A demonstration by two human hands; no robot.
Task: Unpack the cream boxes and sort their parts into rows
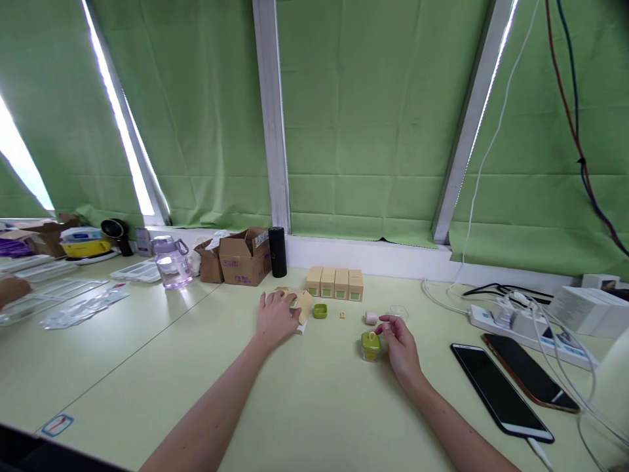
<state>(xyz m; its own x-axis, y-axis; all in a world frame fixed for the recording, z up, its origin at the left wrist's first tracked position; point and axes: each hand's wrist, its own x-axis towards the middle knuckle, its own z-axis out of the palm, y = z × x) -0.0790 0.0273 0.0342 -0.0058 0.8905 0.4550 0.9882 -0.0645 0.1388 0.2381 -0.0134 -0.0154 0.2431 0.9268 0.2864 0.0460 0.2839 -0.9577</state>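
My left hand (279, 318) lies with fingers apart on some tan card packaging (303, 303), part of which is hidden under the palm. My right hand (400, 347) is partly curled, a gap between thumb and index finger. Close to its thumb stands a small clear jar (371, 354) with a green lid (370, 339) and a pale yellow loop on top; whether they touch I cannot tell. Between the hands are a small green square tray-like piece (320, 311) and a tiny yellowish piece (343, 315). A pale pink cylinder (371, 318) and a clear round piece (398, 312) lie beyond my right fingers.
Several small tan boxes (334, 283) stand in a row behind. Further left are a black cylinder (278, 252), a cardboard box (244, 257) and a purple bottle (171, 262). Two phones (501, 390) and a power strip (533, 337) with cables lie right. Another person's hand (12, 290) shows far left.
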